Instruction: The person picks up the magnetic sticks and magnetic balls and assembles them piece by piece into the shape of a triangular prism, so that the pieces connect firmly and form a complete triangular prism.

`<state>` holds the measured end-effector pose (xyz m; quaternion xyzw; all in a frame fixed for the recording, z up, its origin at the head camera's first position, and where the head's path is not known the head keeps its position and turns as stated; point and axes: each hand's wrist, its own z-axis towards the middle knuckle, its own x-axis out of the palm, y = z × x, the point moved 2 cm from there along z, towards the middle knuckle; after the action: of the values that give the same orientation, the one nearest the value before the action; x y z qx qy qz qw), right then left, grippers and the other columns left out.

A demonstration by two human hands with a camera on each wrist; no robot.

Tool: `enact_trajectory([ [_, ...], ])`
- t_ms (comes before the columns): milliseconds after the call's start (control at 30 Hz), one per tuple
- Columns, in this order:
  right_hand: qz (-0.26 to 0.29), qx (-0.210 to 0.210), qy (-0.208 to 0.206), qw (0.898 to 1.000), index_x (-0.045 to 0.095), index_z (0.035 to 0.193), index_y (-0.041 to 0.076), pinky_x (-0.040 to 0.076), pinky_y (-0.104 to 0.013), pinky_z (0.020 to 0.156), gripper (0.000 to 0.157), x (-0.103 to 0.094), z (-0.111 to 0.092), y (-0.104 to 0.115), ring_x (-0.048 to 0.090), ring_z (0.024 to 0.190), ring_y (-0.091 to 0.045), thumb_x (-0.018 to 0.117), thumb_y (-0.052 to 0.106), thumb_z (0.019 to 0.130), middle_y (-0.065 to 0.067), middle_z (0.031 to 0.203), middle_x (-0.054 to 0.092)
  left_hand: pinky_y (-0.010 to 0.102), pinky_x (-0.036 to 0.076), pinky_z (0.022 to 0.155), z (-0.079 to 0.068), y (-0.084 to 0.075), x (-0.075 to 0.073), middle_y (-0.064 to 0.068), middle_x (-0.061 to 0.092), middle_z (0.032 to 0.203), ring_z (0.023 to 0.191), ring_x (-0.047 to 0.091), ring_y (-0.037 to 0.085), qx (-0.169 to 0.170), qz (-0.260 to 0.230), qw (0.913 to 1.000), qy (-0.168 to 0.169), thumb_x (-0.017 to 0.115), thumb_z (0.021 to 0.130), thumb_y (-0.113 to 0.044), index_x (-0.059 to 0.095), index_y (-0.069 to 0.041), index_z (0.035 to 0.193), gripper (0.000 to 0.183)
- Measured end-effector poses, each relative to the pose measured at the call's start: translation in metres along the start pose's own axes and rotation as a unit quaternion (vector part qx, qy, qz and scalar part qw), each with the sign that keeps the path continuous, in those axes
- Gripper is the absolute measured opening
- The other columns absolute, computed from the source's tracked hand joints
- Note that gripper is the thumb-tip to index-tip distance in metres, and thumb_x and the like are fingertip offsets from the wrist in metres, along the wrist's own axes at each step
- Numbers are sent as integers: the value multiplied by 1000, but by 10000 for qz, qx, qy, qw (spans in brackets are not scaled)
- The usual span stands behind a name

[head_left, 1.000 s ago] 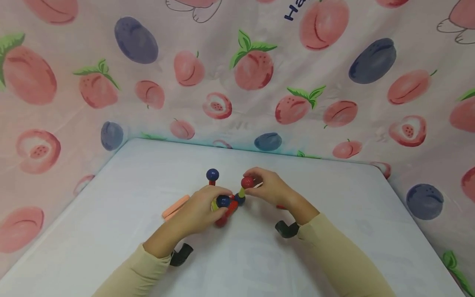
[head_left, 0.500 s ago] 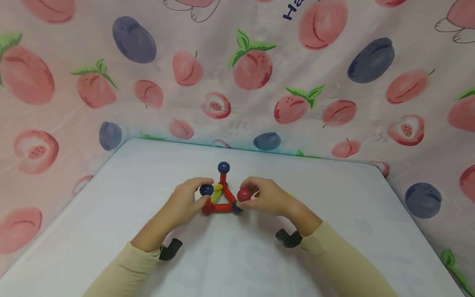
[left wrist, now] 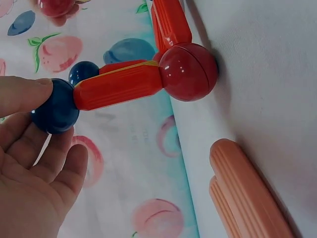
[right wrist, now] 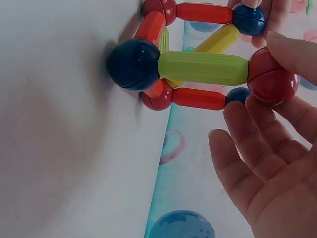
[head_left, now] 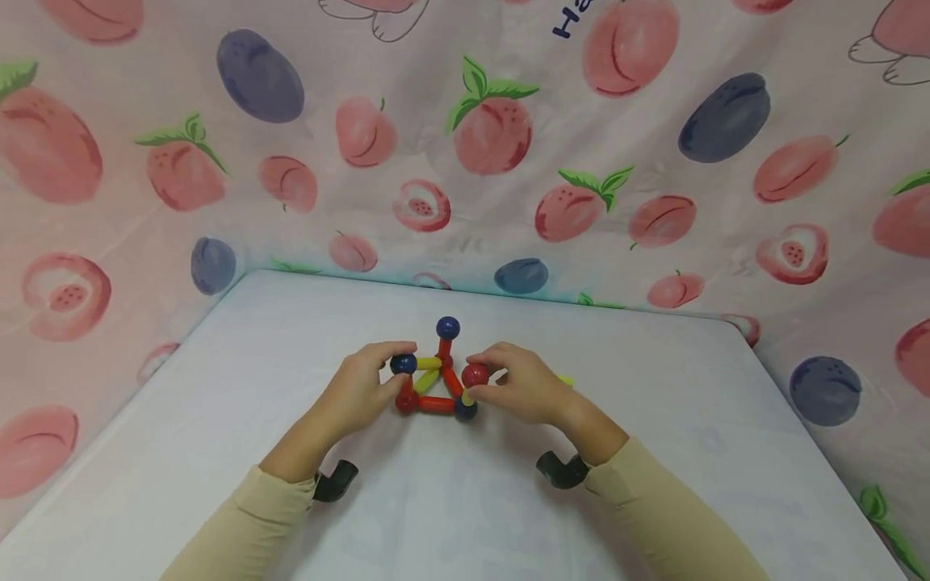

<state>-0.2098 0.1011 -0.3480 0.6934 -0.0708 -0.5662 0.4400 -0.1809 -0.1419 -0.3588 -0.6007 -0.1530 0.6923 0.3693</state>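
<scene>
A ball-and-rod building toy stands on the table between both hands. Its triangular base has red rods (head_left: 437, 405), a yellow-green rod, two red balls and a dark blue ball (head_left: 466, 407). My left hand (head_left: 354, 391) pinches a blue ball (left wrist: 55, 106) topping an upright red rod (left wrist: 121, 85). From that ball a yellow rod (right wrist: 218, 39) slants down to the back corner. My right hand (head_left: 526, 386) pinches a red ball (right wrist: 273, 76) on an upright lime-green rod (right wrist: 204, 68). The third upright, at the back, carries another blue ball (head_left: 448, 328) and is untouched.
Ribbed orange rods (left wrist: 247, 188) lie on the table, seen in the left wrist view. A yellow piece (head_left: 566, 380) shows partly behind the right wrist. Black curved mounts (head_left: 336, 481) hang at both wrists. A fruit-print cloth (head_left: 465, 218) rises behind the white table (head_left: 450, 516).
The toy has turned on the table, its front base rod now running sideways. My left hand moved left with its blue ball, hiding the orange rods; the right hand lowered slightly, still holding the red ball.
</scene>
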Motion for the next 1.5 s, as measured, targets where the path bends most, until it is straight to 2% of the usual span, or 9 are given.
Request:
enact_trajectory([
  [133, 100, 57, -9, 9999, 63, 134, 13, 55, -33, 85, 49, 2, 1, -2, 59, 105, -17, 77, 26, 90, 3, 114, 63, 51, 50, 97, 2, -1, -2, 17, 59, 135, 120, 56, 38, -98, -8, 9999, 104, 68, 94, -5, 60, -6, 137, 43],
  [400, 453, 104, -87, 9989, 62, 128, 14, 56, -32, 84, 41, 6, 1, -2, 61, 105, -19, 77, 23, 91, 2, 113, 64, 50, 51, 95, 6, 3, -3, 17, 57, 138, 119, 57, 40, -329, 15, 9992, 204, 68, 95, -8, 58, -7, 140, 46],
  [833, 593, 92, -303, 9977, 62, 129, 14, 56, -32, 83, 42, 12, 1, -5, 62, 104, -20, 77, 23, 91, 1, 114, 65, 51, 50, 96, 5, 5, -2, 16, 58, 137, 117, 59, 40, -325, -238, 9992, 41, 67, 95, -5, 60, -7, 138, 44],
  [1000, 563, 146, -395, 9975, 62, 130, 12, 57, -33, 81, 43, 11, -1, -5, 62, 103, -19, 77, 22, 91, 1, 114, 65, 51, 49, 98, 5, 5, -1, 16, 60, 135, 121, 57, 36, -212, -366, 9991, -8, 68, 94, -4, 60, -5, 136, 43],
  [1333, 509, 341, -570, 9965, 63, 131, 15, 57, -32, 80, 44, 11, -1, -4, 61, 103, -18, 77, 23, 90, 3, 115, 65, 48, 52, 95, 6, 4, 1, 15, 59, 136, 116, 59, 38, -434, -302, 9986, 44, 69, 95, -8, 61, -9, 137, 43],
  [1500, 505, 324, -533, 9968, 64, 130, 13, 57, -32, 79, 43, 10, -1, -4, 63, 101, -19, 77, 22, 90, 1, 114, 65, 49, 51, 96, 5, 6, 1, 15, 60, 135, 116, 60, 38, -332, -274, 9991, 11, 69, 95, -8, 61, -6, 137, 43],
])
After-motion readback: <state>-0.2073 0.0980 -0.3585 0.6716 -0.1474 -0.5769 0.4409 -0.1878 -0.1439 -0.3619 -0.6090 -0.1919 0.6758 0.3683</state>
